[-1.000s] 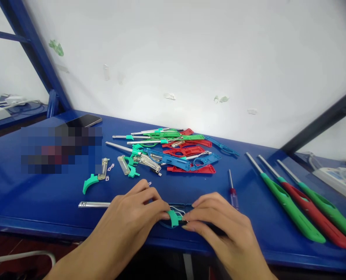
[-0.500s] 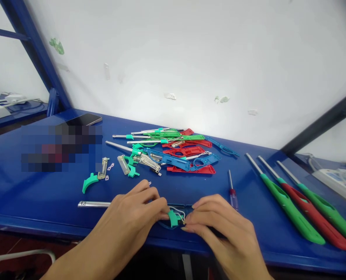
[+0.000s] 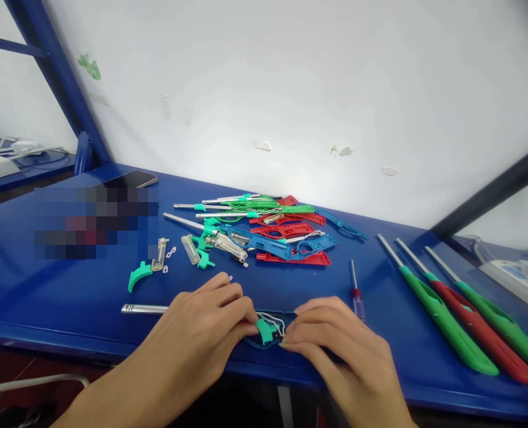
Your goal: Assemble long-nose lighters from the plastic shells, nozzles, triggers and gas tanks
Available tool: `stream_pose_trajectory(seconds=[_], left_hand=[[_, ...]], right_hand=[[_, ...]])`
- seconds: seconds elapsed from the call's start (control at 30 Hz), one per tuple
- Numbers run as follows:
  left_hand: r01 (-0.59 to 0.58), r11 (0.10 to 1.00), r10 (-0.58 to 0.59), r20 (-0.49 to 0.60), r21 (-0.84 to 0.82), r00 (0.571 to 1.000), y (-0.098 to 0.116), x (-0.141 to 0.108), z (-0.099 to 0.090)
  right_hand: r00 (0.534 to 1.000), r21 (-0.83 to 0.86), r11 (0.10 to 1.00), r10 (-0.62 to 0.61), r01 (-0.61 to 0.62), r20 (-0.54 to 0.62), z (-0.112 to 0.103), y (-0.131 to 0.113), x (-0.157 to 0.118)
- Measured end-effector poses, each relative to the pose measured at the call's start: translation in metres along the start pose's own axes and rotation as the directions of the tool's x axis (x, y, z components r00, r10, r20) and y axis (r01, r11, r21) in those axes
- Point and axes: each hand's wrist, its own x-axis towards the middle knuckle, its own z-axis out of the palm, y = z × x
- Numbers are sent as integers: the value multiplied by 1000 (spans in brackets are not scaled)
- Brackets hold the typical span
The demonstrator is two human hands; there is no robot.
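Note:
At the table's near edge an opened stick lighter lies with its metal tube (image 3: 144, 309) pointing left and its blue half-shell (image 3: 255, 342) partly hidden under my hands. My left hand (image 3: 212, 324) is closed, thumb and fingertips pinching the left side of the green trigger (image 3: 266, 331) in the shell. Thin white wires (image 3: 276, 320) loop over the trigger towards my right hand (image 3: 344, 345). Its thumb and index finger are pinched together at the wires' right end, beside a small black part. The right end of the shell is covered by this hand.
Behind my hands is a pile of lighter parts, with red shells (image 3: 285, 230), blue shells (image 3: 264, 242) and metal tubes. Left of it lie a loose green trigger (image 3: 139, 274) and clear tanks (image 3: 190, 249). A screwdriver (image 3: 357, 297) and three whole lighters (image 3: 446, 318) are at right.
My right fingertips have shifted slightly at the wire ends, and the wires now arch further right towards them. The left hand keeps its pinch; the view has moved slightly.

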Motion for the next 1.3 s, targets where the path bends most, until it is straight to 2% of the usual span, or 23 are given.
stream_pose_trajectory(seconds=[0.93,1.17,1.3], left_hand=[[-12,998,11,-9,-61,1000,-2,-2,5],[-86,996,87,-50,21,995,2,-1,5],[-83,995,87,-64,55,994,3,-1,6]], right_hand=[[1000,33,999,-19,19,-18,-3,0,-1],[1000,43,999,-13,14,-25,-3,1,-2],[1000,50,999,-6,8,-21,-3,1,-2]])
